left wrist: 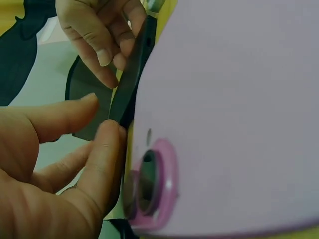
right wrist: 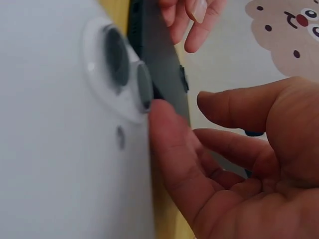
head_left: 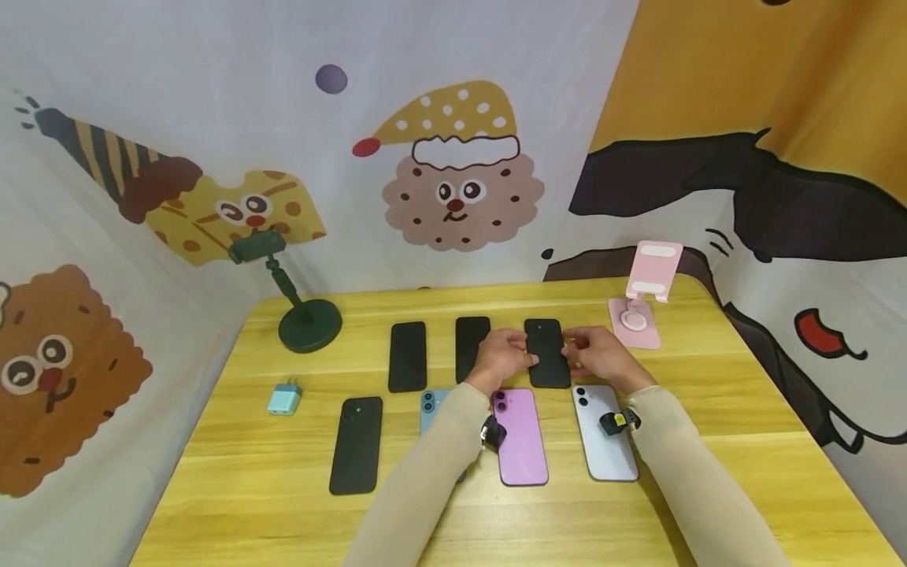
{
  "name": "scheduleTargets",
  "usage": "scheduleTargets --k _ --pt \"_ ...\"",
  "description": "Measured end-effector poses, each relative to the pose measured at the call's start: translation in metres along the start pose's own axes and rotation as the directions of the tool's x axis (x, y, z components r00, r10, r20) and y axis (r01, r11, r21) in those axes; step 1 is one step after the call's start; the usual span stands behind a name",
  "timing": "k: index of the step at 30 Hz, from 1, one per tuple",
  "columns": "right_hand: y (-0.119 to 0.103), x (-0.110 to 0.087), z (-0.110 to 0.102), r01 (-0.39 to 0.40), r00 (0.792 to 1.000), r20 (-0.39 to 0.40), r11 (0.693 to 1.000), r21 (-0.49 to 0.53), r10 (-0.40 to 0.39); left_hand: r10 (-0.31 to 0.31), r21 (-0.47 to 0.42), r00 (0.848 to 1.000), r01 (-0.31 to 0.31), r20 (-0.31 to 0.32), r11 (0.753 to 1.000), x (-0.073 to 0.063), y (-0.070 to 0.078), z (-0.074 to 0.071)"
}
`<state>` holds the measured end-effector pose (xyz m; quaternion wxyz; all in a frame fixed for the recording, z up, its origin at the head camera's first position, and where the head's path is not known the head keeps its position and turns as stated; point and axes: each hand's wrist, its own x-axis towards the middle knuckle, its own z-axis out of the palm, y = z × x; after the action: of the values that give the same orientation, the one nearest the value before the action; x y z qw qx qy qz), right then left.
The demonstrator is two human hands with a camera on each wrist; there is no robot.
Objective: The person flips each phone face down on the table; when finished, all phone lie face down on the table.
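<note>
A black phone [head_left: 548, 354] lies back up in the back row, between my two hands. My left hand [head_left: 505, 358] is at its left edge, thumb and fingers apart; in the left wrist view a fingertip meets the dark edge. At the right edge is my right hand [head_left: 601, 354], its fingers loosely bent, with a fingertip by the phone's side in the right wrist view. Neither hand is wrapped round it. Below my wrists lie a pink phone [head_left: 523, 449] and a white phone [head_left: 602, 457], both back up. My left forearm partly hides a blue phone [head_left: 429, 403].
Two dark phones, one left [head_left: 407, 357] and one partly behind my left hand [head_left: 469, 339], share the back row. Front left lies another black phone [head_left: 357, 446]. A green stand [head_left: 309, 324], a light-blue charger plug [head_left: 285, 398] and a pink stand [head_left: 643, 323] are on the wooden table [head_left: 234, 488].
</note>
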<state>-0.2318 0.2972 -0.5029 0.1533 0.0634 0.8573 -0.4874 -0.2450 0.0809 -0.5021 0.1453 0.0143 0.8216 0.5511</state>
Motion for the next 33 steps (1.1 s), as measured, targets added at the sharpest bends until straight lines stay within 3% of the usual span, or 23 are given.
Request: scheduleTargets --k 9,14,18,26,33 --pt "-0.012 -0.017 0.000 0.023 1.000 -0.013 0.995 -0.092 -0.024 0.037 -0.026 0.989 -0.033 0.143 0.999 -0.012 -0.003 -0.021" --pt "-0.021 -0.023 0.002 0.055 0.998 -0.013 0.990 -0.133 -0.057 0.071 -0.060 0.981 -0.061 0.182 0.996 -0.016 -0.004 -0.041" --pt "-0.030 -0.021 0.009 0.096 0.995 0.002 0.990 -0.108 -0.096 0.090 -0.108 0.979 -0.071 0.180 0.992 -0.018 -0.007 -0.056" --pt "-0.046 -0.009 0.031 0.169 0.985 0.030 0.984 -0.059 -0.168 0.077 -0.092 0.992 -0.067 0.102 0.993 -0.026 -0.017 -0.077" --pt "-0.059 0.003 0.059 0.242 0.970 0.040 0.970 -0.003 -0.241 0.021 -0.151 0.999 -0.014 0.042 0.988 -0.028 -0.033 -0.104"
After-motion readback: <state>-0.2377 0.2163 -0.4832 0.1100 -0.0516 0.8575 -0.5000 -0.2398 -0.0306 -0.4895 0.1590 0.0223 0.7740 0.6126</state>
